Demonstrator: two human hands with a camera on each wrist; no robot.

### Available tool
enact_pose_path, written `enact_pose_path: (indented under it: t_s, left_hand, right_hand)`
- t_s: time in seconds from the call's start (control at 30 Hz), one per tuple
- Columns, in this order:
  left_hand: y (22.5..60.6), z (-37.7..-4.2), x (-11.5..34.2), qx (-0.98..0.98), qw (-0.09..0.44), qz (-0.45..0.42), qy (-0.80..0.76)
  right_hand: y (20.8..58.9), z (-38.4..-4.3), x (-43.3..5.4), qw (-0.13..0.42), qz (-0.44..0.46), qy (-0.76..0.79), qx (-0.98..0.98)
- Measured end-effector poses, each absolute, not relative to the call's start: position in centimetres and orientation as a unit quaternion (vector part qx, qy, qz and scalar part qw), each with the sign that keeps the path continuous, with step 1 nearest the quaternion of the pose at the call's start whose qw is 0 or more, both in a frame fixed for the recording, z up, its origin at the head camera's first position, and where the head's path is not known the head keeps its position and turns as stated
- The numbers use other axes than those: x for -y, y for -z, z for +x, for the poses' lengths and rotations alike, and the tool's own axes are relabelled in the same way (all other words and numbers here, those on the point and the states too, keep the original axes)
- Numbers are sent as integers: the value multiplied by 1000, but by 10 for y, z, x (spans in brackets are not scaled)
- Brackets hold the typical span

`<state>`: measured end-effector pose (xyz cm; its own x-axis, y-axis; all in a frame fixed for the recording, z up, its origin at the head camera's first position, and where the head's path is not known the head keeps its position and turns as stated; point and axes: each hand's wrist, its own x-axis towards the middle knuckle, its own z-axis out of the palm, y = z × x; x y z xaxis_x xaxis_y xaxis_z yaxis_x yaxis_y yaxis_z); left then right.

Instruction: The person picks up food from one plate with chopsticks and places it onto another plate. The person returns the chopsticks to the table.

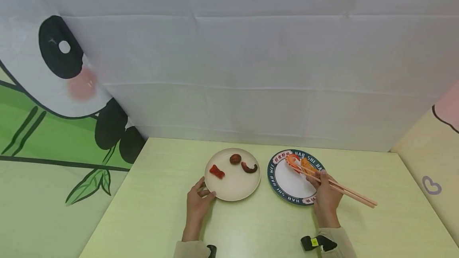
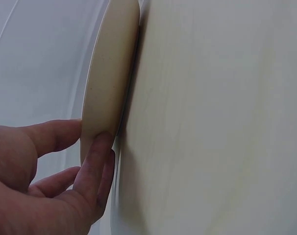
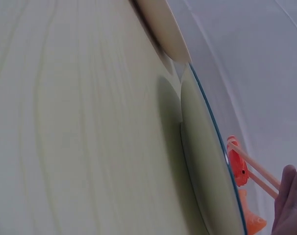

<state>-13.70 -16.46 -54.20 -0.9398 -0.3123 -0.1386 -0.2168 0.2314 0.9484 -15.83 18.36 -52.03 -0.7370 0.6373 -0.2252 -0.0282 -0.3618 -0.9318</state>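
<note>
My left hand (image 1: 199, 202) holds the edge of a round beige plate (image 1: 233, 192), thumb and fingers at its near left rim. In the left wrist view the fingers press the plate's (image 2: 109, 73) outer side. With my right hand (image 1: 327, 198) I grip a pair of wooden chopsticks (image 1: 353, 195) over a white plate with a dark green lettered rim (image 1: 277, 188). Their tips are at an orange-red shrimp (image 1: 292, 162); in the right wrist view the shrimp (image 3: 236, 161) shows above the rim. Beside it lies an orange food piece (image 1: 307, 165), partly behind the chopsticks.
On the beige plate are a red bone-shaped piece (image 1: 216, 171), a brown oval piece (image 1: 235, 159) and a dark red curved piece (image 1: 249, 168). Both plates stand on a pale yellow table (image 1: 258, 230), near a white cloth backdrop (image 1: 251, 110). Printed sheets flank the sides.
</note>
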Motion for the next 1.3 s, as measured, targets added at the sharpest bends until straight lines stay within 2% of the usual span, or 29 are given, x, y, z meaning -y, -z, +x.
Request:
enact_pose_path:
  t_s: [1.3]
  left_hand:
    - [542,-137,164,782,44,161,600]
  right_hand:
    - [528,-166,-186,194,-303,-732,579]
